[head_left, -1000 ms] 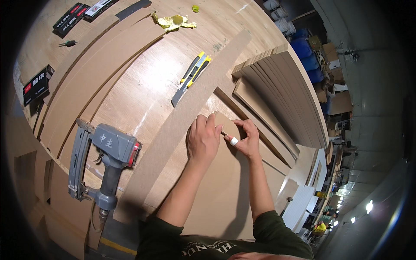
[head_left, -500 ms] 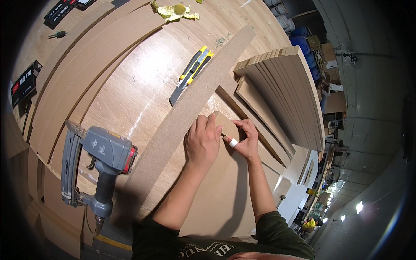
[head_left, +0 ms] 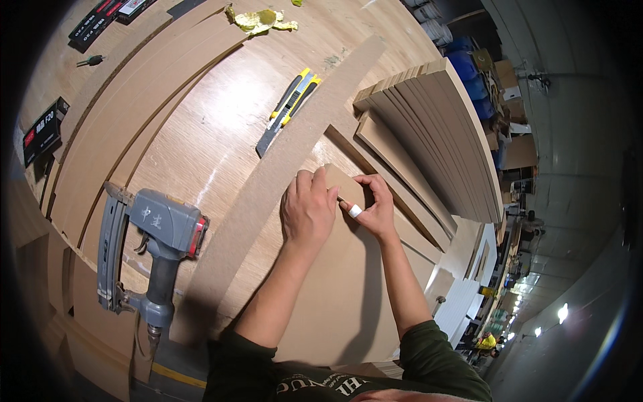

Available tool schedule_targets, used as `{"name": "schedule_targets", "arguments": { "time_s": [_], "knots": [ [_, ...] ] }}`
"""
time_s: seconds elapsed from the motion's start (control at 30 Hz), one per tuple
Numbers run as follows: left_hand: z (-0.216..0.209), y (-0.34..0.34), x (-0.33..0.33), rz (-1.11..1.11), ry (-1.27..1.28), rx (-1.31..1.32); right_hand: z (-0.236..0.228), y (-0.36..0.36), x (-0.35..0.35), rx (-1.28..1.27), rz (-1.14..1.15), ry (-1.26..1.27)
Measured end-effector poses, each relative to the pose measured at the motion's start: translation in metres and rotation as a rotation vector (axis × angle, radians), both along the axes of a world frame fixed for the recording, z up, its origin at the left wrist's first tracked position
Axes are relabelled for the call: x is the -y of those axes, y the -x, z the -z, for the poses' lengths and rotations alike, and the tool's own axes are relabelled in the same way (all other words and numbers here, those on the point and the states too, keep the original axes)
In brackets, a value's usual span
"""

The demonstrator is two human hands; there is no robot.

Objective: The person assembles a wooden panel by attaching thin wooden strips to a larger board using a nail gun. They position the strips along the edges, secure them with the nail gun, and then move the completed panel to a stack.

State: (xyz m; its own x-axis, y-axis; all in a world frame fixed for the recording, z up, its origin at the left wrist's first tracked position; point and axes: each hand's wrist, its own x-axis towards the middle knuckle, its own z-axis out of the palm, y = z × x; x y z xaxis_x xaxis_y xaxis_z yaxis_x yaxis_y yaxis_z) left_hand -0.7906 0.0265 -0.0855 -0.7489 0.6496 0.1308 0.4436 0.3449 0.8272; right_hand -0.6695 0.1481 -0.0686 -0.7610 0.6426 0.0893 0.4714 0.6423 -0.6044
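A brown fibreboard panel point(head_left: 328, 288) lies under my forearms, its far corner between my two hands. My left hand point(head_left: 308, 211) curls its fingers over the left edge of that corner, thumb towards the middle. On the other side, my right hand point(head_left: 376, 209) grips the corner, its fingers over the right edge. The right thumb has a white wrap point(head_left: 355, 211) and nearly meets the left thumb. A small dark sliver shows between the thumbs; I cannot tell what it is. Just beyond my hands runs a long fibreboard strip point(head_left: 268, 164).
A grey nail gun point(head_left: 161, 228) with a hose lies on the left. Two yellow-and-black utility knives point(head_left: 291, 100) rest beyond the strip. Upright boards point(head_left: 435, 127) are stacked at the right; long strips point(head_left: 127, 114), black boxes point(head_left: 43, 132) and crumpled yellow wrapping point(head_left: 258, 21) are at the far left.
The whole view has shifted slightly, with the table things a little further left and up. Both hands keep their hold on the panel's corner.
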Motion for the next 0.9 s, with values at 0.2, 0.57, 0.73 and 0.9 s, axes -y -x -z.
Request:
{"name": "schedule_targets", "arguments": {
  "time_s": [0.2,0.57,0.73,0.9],
  "knots": [
    [0.0009,0.0006,0.0002,0.015,-0.024,0.011,-0.0017,-0.0015,0.0002,0.027,0.055,0.071],
    [0.0050,-0.0015,0.0000,0.014,-0.046,-0.005,-0.0002,-0.0036,0.0024,0.049,0.069,0.051],
    [0.0020,-0.0005,0.0023,0.011,-0.038,-0.017,0.0023,-0.0046,-0.0004,0.025,0.053,0.044],
    [0.0022,-0.0003,0.0002,0.017,-0.033,-0.017,0.0029,-0.0041,-0.0026,0.010,0.044,0.042]
  ]
}}
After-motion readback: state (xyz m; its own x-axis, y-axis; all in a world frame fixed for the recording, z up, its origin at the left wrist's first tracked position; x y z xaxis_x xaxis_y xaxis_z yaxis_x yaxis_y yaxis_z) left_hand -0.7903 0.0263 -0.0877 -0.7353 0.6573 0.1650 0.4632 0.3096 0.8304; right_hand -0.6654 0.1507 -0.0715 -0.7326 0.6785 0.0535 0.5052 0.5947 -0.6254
